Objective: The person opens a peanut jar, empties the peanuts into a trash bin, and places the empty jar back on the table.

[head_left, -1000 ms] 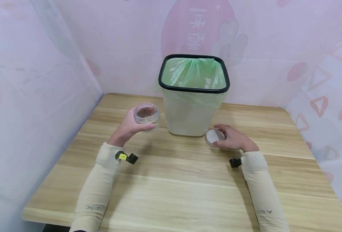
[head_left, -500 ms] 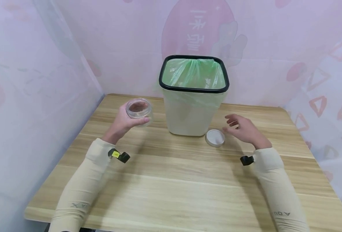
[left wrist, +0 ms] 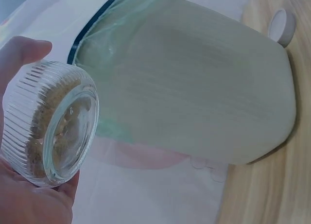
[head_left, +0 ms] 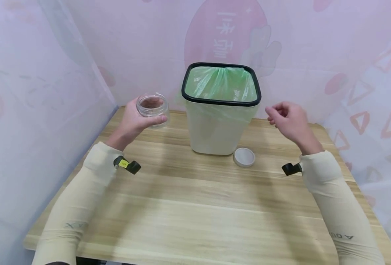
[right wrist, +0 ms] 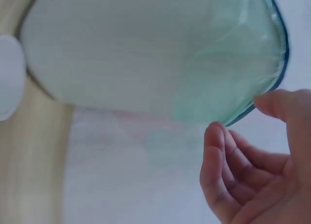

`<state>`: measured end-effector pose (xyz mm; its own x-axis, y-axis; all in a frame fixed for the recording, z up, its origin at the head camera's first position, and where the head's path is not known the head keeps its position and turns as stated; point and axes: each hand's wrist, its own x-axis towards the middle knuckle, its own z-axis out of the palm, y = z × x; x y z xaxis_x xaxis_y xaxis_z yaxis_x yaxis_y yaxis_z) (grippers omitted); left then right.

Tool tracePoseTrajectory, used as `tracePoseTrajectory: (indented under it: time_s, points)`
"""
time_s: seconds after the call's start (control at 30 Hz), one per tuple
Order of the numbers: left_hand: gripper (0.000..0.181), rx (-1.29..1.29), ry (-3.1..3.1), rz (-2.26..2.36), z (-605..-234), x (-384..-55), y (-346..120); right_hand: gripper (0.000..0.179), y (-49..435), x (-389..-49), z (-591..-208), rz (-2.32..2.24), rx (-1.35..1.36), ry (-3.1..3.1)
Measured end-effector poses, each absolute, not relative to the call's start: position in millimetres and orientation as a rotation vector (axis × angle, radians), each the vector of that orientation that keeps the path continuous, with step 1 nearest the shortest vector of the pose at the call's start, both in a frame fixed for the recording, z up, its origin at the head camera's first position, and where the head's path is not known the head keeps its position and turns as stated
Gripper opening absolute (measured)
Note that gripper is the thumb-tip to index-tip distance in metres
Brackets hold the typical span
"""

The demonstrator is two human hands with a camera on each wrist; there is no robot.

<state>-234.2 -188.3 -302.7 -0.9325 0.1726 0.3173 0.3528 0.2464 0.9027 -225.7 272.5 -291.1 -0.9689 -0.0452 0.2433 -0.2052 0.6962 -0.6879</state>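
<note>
A ribbed clear glass jar (head_left: pixel 151 111) without a cover is raised above the table's back left, gripped by my left hand (head_left: pixel 131 119) with the thumb across its front. Brownish colour shows through the ribbed glass (left wrist: pixel 51 122) in the left wrist view. My right hand (head_left: pixel 289 123) is lifted to the right of the trash bin (head_left: pixel 215 129), its fingers loosely bent and a gap between thumb and fingertips (right wrist: pixel 214 136); nothing is held there. Below it, a round white lid (head_left: pixel 244 157) lies on the table beside the bin's base.
The cream bin stands at the table's back middle, between both hands. Its black rim (head_left: pixel 220 102) holds a green plastic bag (head_left: pixel 220 84) lining it. Pale printed cloth walls (head_left: pixel 142 51) rise behind and beside the wooden table (head_left: pixel 189 213).
My right hand has let go of the lid, leaving it on the table, and has risen up and to the right. My left hand has lifted the jar up and leftward.
</note>
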Motion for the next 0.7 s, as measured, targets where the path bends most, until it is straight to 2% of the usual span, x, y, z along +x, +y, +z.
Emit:
tracePoseTrajectory:
  time_s: [0.37, 0.7]
  points:
    - [0.063, -0.475, -2.469, -1.678, -268.1, -233.7, -188.1, 0.059, 247.3, -240.2, -231.2, 1.021, 0.031, -2.759]
    - [0.067, -0.485, -2.442, -1.627, -242.7, -245.9, -178.0, 0.05, 232.0, -260.3, -211.4, 0.849, -0.016, -2.832]
